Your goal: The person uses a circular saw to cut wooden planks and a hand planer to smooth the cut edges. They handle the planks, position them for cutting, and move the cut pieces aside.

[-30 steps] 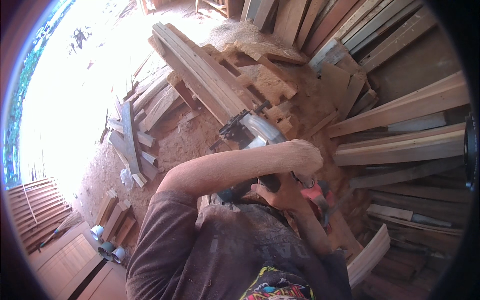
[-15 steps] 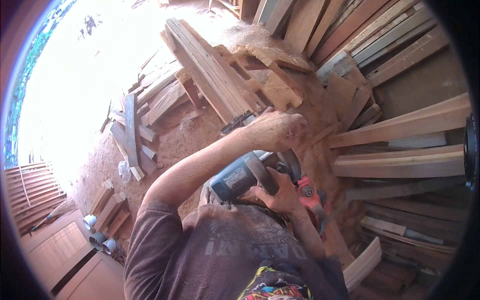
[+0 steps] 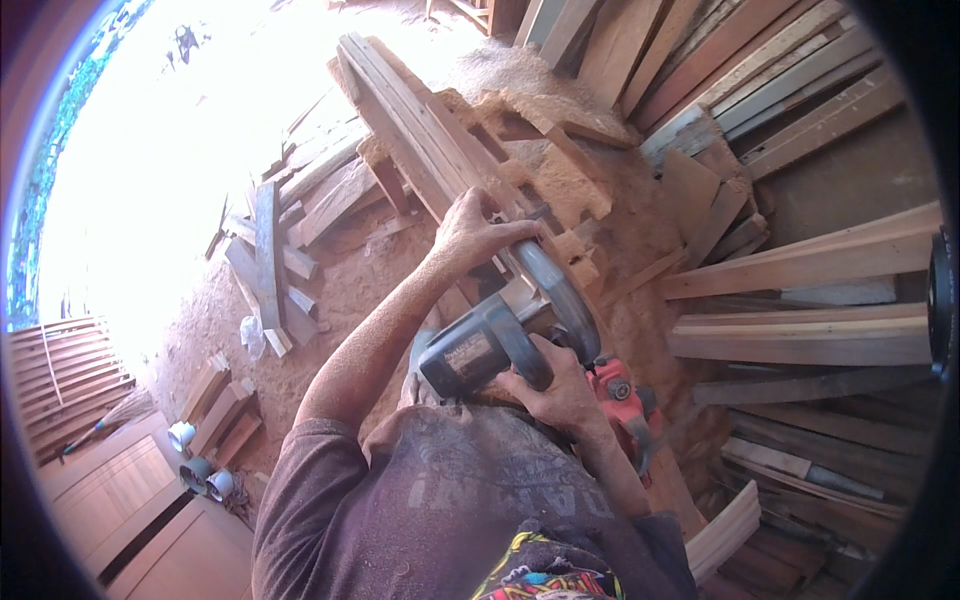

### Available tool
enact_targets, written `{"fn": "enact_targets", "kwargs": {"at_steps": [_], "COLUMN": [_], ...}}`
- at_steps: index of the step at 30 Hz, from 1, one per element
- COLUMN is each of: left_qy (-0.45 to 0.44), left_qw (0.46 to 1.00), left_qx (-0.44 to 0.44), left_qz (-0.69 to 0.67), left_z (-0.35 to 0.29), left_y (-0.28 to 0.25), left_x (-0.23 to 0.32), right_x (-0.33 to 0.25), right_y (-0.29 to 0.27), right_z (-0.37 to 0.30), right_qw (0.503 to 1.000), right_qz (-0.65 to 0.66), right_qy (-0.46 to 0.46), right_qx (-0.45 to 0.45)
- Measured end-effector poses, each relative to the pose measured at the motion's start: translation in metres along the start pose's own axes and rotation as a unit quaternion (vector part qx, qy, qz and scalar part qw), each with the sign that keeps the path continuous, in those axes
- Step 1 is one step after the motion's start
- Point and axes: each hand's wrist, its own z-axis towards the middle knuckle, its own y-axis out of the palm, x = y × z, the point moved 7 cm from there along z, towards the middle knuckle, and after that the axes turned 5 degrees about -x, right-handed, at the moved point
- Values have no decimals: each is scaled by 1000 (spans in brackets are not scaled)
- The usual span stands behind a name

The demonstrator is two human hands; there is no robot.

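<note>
Circular saw (image 3: 520, 300) likely needs keeping level, with the right hand (image 3: 565, 388) closed round its handle (image 3: 524, 352), left hand (image 3: 468, 235) half-curled at its front, hold unclear, and boards (image 3: 425, 130) beyond it.

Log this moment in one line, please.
Left hand: at front of power saw, over boards | Right hand: gripping rear handle | Nearby: red tool

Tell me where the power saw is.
The power saw is near the middle of the head view, with the right hand on its handle and a red tool to its right.
</note>
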Motion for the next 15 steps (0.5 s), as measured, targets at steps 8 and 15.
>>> {"fn": "enact_targets", "kwargs": {"at_steps": [8, 15], "left_qy": [-40, -53], "left_qw": [996, 996], "left_qx": [-20, -35], "left_qz": [-72, -67], "left_z": [2, 5], "left_y": [-1, -9], "left_x": [-10, -11], "right_x": [-3, -12], "right_y": [2, 2], "right_z": [9, 18], "right_qw": [1000, 999], "right_qz": [-12, -20], "right_qy": [-13, 8], "right_qx": [-19, -26]}}
